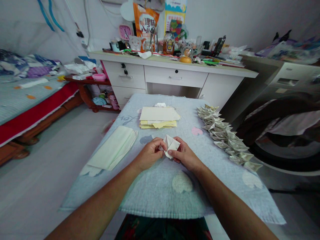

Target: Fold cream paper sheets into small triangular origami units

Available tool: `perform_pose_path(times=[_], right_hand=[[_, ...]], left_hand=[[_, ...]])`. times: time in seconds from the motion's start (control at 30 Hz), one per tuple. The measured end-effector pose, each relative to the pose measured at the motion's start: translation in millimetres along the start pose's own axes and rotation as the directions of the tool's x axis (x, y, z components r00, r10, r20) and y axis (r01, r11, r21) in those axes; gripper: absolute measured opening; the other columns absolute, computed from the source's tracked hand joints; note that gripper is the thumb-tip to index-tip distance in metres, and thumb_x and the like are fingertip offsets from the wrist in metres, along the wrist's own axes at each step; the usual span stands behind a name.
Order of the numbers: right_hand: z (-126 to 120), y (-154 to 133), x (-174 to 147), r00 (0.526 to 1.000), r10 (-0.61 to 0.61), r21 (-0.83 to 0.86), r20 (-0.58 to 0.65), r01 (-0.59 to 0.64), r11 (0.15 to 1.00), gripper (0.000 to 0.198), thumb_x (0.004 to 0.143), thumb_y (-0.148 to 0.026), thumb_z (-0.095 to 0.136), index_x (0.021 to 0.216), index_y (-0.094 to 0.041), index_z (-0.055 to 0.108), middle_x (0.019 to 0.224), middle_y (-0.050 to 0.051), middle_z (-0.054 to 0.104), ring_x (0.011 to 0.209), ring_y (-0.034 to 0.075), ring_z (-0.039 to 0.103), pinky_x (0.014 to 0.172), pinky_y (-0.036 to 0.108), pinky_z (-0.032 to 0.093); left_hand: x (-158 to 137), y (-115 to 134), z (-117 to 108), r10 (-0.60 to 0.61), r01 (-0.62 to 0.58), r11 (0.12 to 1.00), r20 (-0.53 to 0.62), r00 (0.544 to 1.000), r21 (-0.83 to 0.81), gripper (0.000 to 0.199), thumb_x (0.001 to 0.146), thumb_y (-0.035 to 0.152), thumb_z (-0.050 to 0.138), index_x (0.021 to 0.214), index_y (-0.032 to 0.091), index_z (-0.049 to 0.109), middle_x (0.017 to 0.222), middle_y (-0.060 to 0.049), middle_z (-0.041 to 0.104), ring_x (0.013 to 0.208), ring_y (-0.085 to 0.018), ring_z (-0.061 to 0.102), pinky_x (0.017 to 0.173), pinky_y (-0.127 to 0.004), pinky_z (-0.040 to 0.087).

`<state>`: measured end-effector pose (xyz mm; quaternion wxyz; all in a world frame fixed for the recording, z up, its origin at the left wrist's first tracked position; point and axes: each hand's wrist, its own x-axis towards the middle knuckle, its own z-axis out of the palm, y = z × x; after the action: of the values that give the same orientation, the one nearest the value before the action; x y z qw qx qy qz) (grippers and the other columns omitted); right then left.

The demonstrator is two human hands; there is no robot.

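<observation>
Our left hand [152, 153] pinches the left edge of a small folded white paper [172, 144] between thumb and curled forefinger, while our right hand [185, 154] grips its right side, thumb laid across the near face and fingers tucked beneath. We have the paper up in front of us, over the near half of the cloth-covered table [150, 196]. Taking that paper as the clock's centre, with twelve straight away from us, its sharpest visible corner points just short of twelve and another points to about two. Its long axis seems to run from nearly twelve to nearly six, though our fingers hide the left edge, so we cannot be sure.

Between eleven and twelve lies a paper stack [160, 114], cream on top and yellow below, longer from side to side. Toward nine, pale sheets [110, 148] lie slantwise, their length running from about one to seven. From half past one round to half past three, folded paper pieces [221, 131] form a crowded row, many tips pointing roughly toward three.
</observation>
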<state>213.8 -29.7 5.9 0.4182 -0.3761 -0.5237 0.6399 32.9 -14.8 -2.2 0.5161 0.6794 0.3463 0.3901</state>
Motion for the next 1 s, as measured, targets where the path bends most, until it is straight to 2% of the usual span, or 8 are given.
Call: perform_pose_path(times=[0.23,0.4,0.57,0.73,1.0], right_hand=[[2,-2,0,1.000,-0.022,0.010,-0.002,0.022,1.000,0.038,0.068,-0.029,0.071,0.094,-0.020,0.044,0.068,-0.007,0.052,0.047,0.005,0.040,0.042,0.015,0.032],[1,3,2,0.998,-0.041,-0.040,-0.038,0.039,0.998,0.035,0.069,-0.023,0.067,0.095,-0.020,0.044,0.070,-0.007,0.053,0.050,0.006,0.043,0.044,0.016,0.035],[-2,11,5,0.996,-0.078,-0.083,-0.047,0.074,0.994,0.039,0.069,-0.021,0.068,0.100,-0.021,0.045,0.077,-0.005,0.056,0.059,0.008,0.049,0.052,0.018,0.039],[-4,11,4,0.996,-0.085,-0.052,-0.005,0.084,0.995,0.046,0.068,-0.022,0.072,0.104,-0.021,0.043,0.087,-0.002,0.059,0.073,0.011,0.055,0.063,0.021,0.043],[-6,12,4,0.997,-0.076,-0.119,-0.001,0.075,0.990,0.052,0.068,-0.023,0.071,0.111,-0.022,0.041,0.088,-0.002,0.058,0.070,0.011,0.055,0.058,0.019,0.041]], left_hand=[[-1,10,0,0.001,-0.002,0.999,0.014,1.000,0.053,0.003,0.073,0.015,0.059,0.075,0.017,0.059,0.091,-0.002,0.050,0.087,-0.015,0.052,0.074,-0.024,0.041],[-1,15,1,0.004,-0.007,0.998,0.034,0.999,0.067,0.003,0.075,0.015,0.059,0.076,0.017,0.059,0.093,-0.002,0.050,0.088,-0.015,0.053,0.074,-0.023,0.041],[-2,13,1,-0.003,0.000,0.997,0.033,0.999,0.077,0.003,0.074,0.015,0.059,0.076,0.017,0.060,0.094,-0.002,0.051,0.089,-0.016,0.053,0.075,-0.023,0.041],[-1,12,1,-0.003,0.001,0.998,0.029,1.000,0.064,0.004,0.073,0.013,0.059,0.075,0.017,0.060,0.091,-0.002,0.049,0.083,-0.014,0.051,0.070,-0.022,0.040],[-2,15,1,-0.010,0.007,0.997,0.044,0.999,0.077,0.004,0.073,0.015,0.059,0.075,0.018,0.062,0.093,-0.002,0.050,0.085,-0.015,0.052,0.070,-0.023,0.041]])
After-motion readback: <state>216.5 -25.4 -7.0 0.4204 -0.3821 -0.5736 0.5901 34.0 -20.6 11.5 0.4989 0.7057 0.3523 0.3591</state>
